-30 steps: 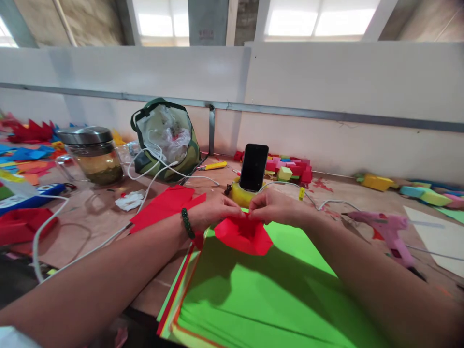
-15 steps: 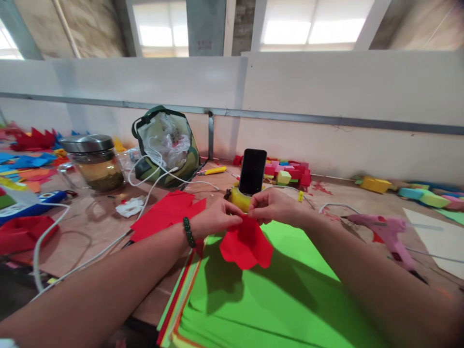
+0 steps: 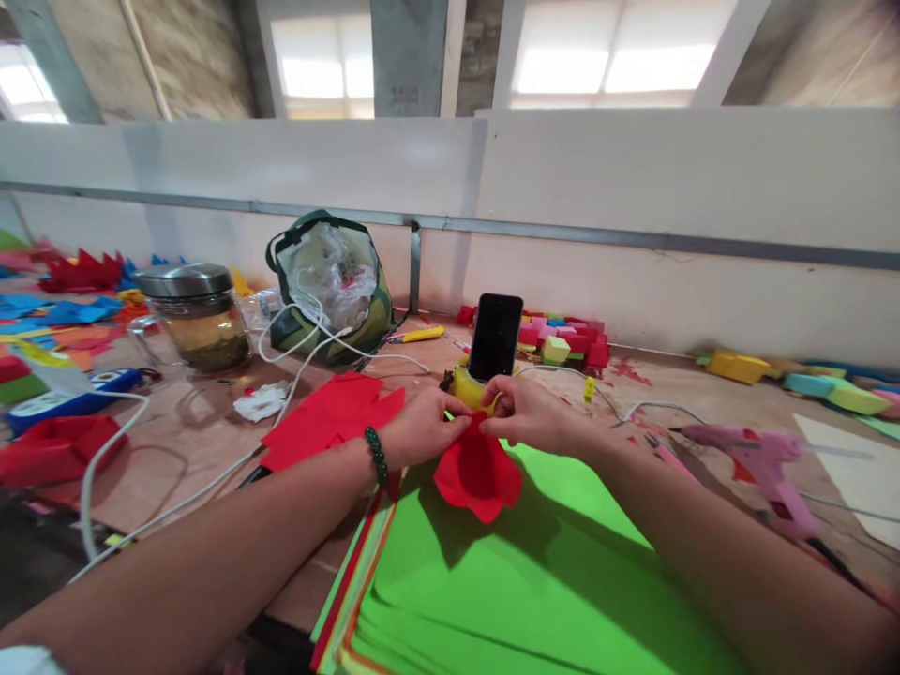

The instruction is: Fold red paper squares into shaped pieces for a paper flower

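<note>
A red paper piece with a scalloped lower edge (image 3: pixel 478 478) hangs from my fingertips, pinched in at its top like a flower. My left hand (image 3: pixel 426 427), with a dark green bead bracelet on the wrist, grips its top between thumb and finger. At the same top edge, my right hand (image 3: pixel 524 412) is closed with thumb and fingertip on the paper. Below lies a stack of coloured sheets, bright green on top (image 3: pixel 534 581). Red paper sheets (image 3: pixel 316 422) lie left of my left hand.
Behind my hands a phone (image 3: pixel 496 337) leans upright on a yellow holder. A pink glue gun (image 3: pixel 759 459) lies at the right. A glass tea jug (image 3: pixel 197 323), an open camouflage bag (image 3: pixel 330 281), white cables and a yellow cutter (image 3: pixel 422 334) stand or lie at the back left.
The red paper has narrowed and its lower lobes have drawn together. My right hand's fingers have shifted at the pinched top. The view has moved slightly.
</note>
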